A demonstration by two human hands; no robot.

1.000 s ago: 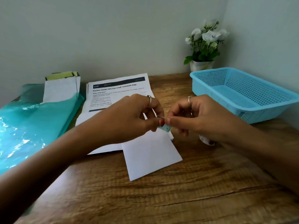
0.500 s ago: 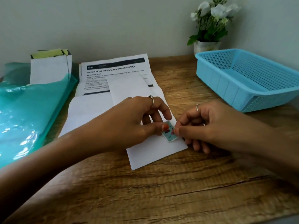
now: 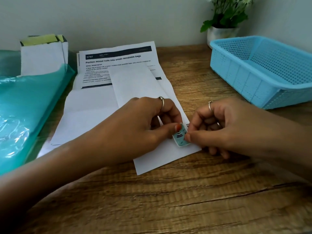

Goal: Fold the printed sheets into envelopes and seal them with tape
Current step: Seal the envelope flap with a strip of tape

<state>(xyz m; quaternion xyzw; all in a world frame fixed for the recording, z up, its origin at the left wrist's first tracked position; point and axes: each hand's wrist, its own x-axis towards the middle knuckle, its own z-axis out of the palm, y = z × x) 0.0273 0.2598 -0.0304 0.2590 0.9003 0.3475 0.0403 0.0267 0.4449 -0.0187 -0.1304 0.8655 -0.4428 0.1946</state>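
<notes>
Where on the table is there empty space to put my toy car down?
The bare wood in front of the folded envelope is widest. A smaller strip lies between the printed sheets and the blue basket. The left is crowded by the teal plastic; the middle by both hands.

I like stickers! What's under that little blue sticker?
The patterned tape piece lies on the folded white sheet, pinched by the left hand and right hand. The paper directly beneath it is hidden.
</notes>
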